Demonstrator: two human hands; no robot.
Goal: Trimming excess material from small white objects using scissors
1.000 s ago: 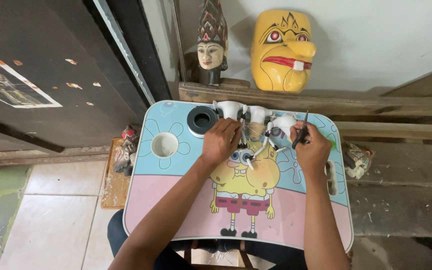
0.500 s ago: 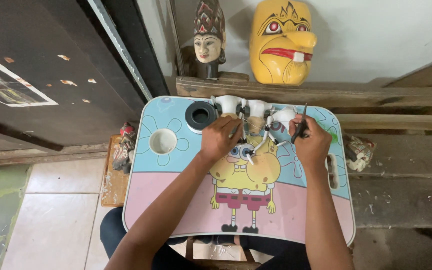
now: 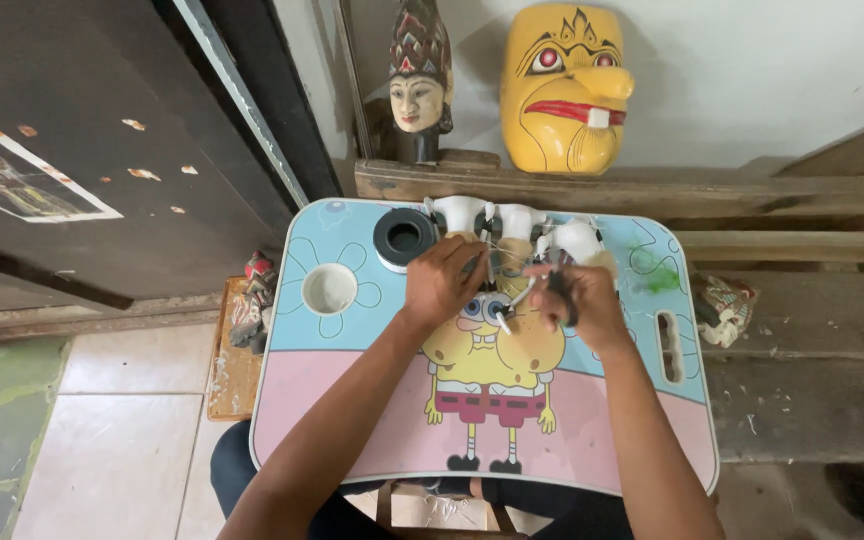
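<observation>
Both hands have drawn slightly nearer since the earlier frame. Left hand (image 3: 444, 282) curls its fingers around a small white figurine (image 3: 500, 262); right hand (image 3: 574, 300) pinches a dark tool (image 3: 559, 292) beside it. They work over the cartoon-printed lap table (image 3: 352, 420), past its black ring (image 3: 404, 238). Beyond, a yellow mask (image 3: 564, 85) and carved head (image 3: 419, 85) stand on a wooden ledge (image 3: 772, 195).

Setting: small home craft workshop for carved masks. Evidence: large yellow painted wooden mask (image 3: 564, 85) and carved crowned puppet head (image 3: 419, 85) on rough wooden ledge (image 3: 752, 195) at far wall; cartoon-printed lap table (image 3: 352, 400) over tiled floor (image 3: 102, 440).
</observation>
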